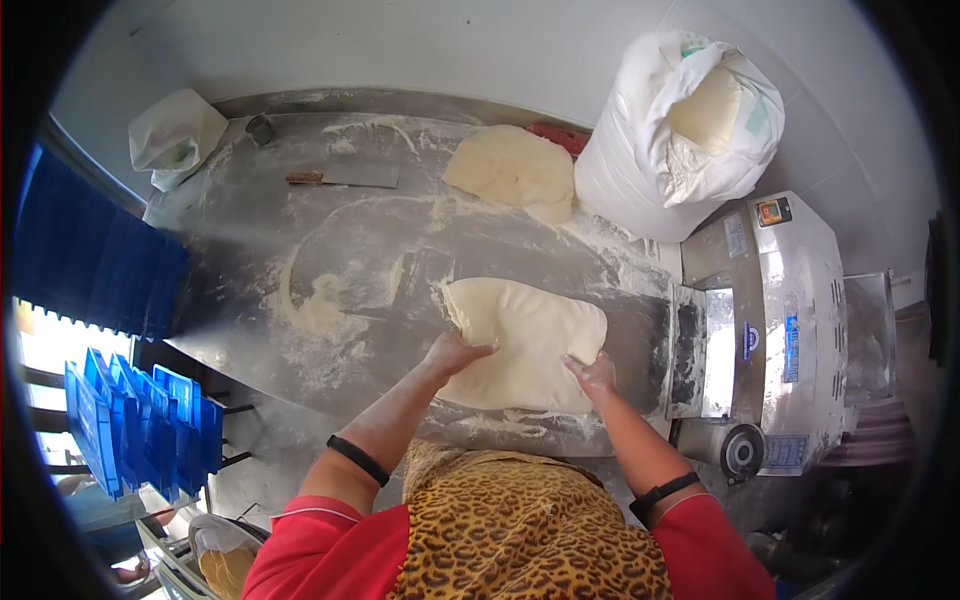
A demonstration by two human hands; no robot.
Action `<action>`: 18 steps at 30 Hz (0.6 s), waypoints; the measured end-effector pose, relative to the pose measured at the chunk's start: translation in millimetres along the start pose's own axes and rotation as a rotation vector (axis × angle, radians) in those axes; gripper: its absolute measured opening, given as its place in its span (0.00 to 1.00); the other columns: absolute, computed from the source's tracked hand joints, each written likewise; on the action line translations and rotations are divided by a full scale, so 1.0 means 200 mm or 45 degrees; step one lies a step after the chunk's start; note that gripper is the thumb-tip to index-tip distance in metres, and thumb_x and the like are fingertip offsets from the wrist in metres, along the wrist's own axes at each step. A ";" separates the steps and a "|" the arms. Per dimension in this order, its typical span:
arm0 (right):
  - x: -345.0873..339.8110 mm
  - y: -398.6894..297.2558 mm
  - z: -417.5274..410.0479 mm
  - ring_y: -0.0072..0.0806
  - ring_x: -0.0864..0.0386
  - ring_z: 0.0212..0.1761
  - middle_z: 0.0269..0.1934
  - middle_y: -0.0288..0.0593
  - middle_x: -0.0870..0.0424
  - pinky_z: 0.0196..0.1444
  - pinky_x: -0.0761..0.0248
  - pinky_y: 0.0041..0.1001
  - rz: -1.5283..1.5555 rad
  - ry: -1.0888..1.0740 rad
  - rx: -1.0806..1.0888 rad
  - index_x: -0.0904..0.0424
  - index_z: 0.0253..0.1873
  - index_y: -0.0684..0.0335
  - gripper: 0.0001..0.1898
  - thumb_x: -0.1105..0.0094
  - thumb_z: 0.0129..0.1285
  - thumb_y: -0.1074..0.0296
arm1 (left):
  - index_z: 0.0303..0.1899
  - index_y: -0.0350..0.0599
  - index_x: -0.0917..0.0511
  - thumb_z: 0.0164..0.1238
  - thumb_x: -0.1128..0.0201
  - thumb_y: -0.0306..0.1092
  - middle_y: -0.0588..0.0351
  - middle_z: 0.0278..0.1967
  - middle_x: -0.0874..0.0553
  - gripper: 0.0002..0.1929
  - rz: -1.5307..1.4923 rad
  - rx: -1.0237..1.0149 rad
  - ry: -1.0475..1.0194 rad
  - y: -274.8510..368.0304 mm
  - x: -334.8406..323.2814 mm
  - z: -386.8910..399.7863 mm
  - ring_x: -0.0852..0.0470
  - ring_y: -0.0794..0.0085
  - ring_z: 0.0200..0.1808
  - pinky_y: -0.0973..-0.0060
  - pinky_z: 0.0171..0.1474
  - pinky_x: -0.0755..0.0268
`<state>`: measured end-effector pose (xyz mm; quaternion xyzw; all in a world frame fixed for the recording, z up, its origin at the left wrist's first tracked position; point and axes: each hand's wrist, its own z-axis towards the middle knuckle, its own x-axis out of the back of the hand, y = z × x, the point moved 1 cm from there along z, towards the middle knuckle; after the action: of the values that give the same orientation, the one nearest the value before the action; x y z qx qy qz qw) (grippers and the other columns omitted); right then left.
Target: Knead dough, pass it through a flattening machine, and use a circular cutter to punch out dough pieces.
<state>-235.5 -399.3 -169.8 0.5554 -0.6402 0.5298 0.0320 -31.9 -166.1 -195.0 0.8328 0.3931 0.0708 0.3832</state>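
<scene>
A thick sheet of pale dough [529,341] lies before me near the front edge of the floured metal worktable [360,255]. My left hand [456,352] grips its left side, thumb on top and fingers hidden beneath. On the right side, my right hand [596,375] pinches the dough the same way, its thumb pressing the upper face. The sheet's far part looks folded or bulged, with a rough edge at the left. Farther back rests a second, rounded mass of dough [512,169].
A dough sheeter [795,330] stands at the right, beside a large open flour sack [652,150]. A cleaver [345,177], a small metal cup [259,130] and a white plastic container [176,135] sit toward the back left. Blue trays [142,427] hang left. Part of another person shows lower left.
</scene>
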 end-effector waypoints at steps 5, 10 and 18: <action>0.01 -0.14 -0.06 0.39 0.21 0.59 0.58 0.53 0.19 0.60 0.27 0.42 0.684 0.185 -0.724 0.36 0.70 0.70 0.41 0.24 0.59 0.54 | 0.54 0.32 0.20 0.56 0.22 0.42 0.41 0.48 0.13 0.29 1.131 -0.288 0.296 0.03 -0.15 -0.08 0.11 0.59 0.46 0.63 0.50 0.18; 0.52 -0.44 -0.12 0.32 0.18 0.43 0.46 0.45 0.17 0.42 0.21 0.34 1.006 -0.140 -0.101 0.27 0.59 0.66 0.24 0.28 0.63 0.63 | 0.58 0.33 0.24 0.61 0.30 0.24 0.45 0.49 0.14 0.23 0.054 -0.397 -0.173 0.24 -0.51 -0.26 0.12 0.59 0.48 0.61 0.51 0.16; 2.79 -0.07 -0.45 0.35 0.19 0.58 0.59 0.47 0.24 0.49 0.17 0.38 0.145 0.502 1.249 0.28 0.66 0.63 0.34 0.23 0.58 0.58 | 0.59 0.33 0.26 0.70 0.34 0.25 0.47 0.49 0.14 0.19 -0.243 -0.878 -0.841 1.04 -2.18 -0.75 0.12 0.63 0.48 0.65 0.51 0.15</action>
<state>-485.8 -710.6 229.2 0.3595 -0.3281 0.8621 -0.1406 -267.2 -471.0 133.6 0.5955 0.2787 -0.1067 0.7459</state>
